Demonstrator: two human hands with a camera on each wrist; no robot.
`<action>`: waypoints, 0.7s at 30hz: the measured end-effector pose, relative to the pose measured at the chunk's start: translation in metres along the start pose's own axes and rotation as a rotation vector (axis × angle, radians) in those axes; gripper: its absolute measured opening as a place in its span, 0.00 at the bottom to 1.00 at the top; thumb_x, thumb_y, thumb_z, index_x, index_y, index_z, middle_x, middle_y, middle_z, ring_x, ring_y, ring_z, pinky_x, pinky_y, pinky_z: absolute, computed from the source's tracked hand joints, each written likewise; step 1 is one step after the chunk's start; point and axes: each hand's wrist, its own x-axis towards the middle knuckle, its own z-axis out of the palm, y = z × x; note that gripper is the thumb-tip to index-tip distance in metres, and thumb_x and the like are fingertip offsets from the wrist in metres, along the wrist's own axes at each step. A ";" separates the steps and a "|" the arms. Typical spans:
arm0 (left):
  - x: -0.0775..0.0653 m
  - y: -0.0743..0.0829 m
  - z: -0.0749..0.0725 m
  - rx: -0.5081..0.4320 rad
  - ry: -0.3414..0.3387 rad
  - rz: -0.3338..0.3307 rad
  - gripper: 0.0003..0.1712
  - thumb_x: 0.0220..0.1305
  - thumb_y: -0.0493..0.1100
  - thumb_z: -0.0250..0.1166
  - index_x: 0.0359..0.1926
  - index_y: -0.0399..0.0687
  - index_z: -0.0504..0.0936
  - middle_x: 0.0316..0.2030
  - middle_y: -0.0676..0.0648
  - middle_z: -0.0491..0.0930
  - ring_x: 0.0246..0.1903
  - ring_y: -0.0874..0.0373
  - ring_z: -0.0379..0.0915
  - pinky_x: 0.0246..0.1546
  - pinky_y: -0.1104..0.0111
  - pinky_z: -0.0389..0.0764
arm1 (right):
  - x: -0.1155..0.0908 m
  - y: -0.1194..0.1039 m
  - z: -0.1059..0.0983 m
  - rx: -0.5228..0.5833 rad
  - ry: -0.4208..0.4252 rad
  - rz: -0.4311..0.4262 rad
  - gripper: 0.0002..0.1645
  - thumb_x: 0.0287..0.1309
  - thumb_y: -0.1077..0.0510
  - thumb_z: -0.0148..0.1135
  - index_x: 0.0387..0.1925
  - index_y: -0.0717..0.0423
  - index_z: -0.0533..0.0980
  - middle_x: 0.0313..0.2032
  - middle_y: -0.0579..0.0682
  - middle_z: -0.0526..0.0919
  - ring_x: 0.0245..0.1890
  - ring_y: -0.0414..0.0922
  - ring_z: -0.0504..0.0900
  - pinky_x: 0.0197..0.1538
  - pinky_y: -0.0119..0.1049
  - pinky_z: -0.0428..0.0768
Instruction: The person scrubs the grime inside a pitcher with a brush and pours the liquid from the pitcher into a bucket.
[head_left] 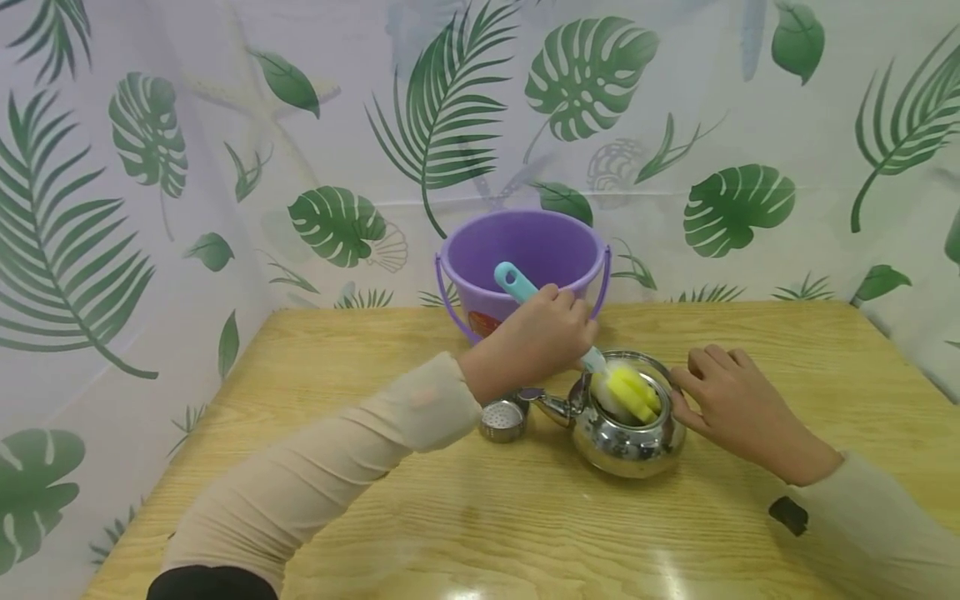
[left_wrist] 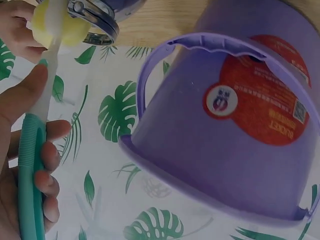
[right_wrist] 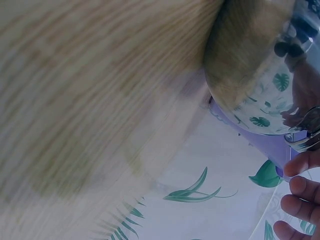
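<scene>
Hands first: I have my left hand [head_left: 528,343] wrapped around the turquoise-and-white brush [head_left: 517,282], and my right hand [head_left: 738,408] holding the kettle [head_left: 630,457] at its right side, thumb and fingers bent by the rim and hoop handle.

Left to right from my end: left sleeve [head_left: 322,475], pale, black band at its near end. Strainer [head_left: 502,425], small perforated metal, on the table [head_left: 360,533], just left of the kettle. Purple bucket [head_left: 480,252] behind, far side of the table, its carry handle hanging down on the near side; I read BUCKET on the red label [left_wrist: 255,95]. Brush slants from in front of the bucket's mouth down right; its yellow-and-white sponge head [head_left: 633,393] sits in the kettle's opening. How deep, I can't tell. Kettle is shiny metal, upright, spout [head_left: 553,407] to the left. Right sleeve [head_left: 873,521], pale too. Leaf-print cloth [head_left: 450,50] on the far and left sides.
</scene>
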 end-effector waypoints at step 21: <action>0.009 0.025 0.011 -0.028 -0.030 -0.095 0.14 0.58 0.59 0.61 0.33 0.56 0.82 0.28 0.57 0.80 0.29 0.64 0.73 0.33 0.73 0.72 | 0.000 -0.001 0.001 -0.002 0.014 -0.004 0.31 0.68 0.45 0.27 0.25 0.57 0.72 0.22 0.52 0.66 0.23 0.48 0.63 0.27 0.40 0.60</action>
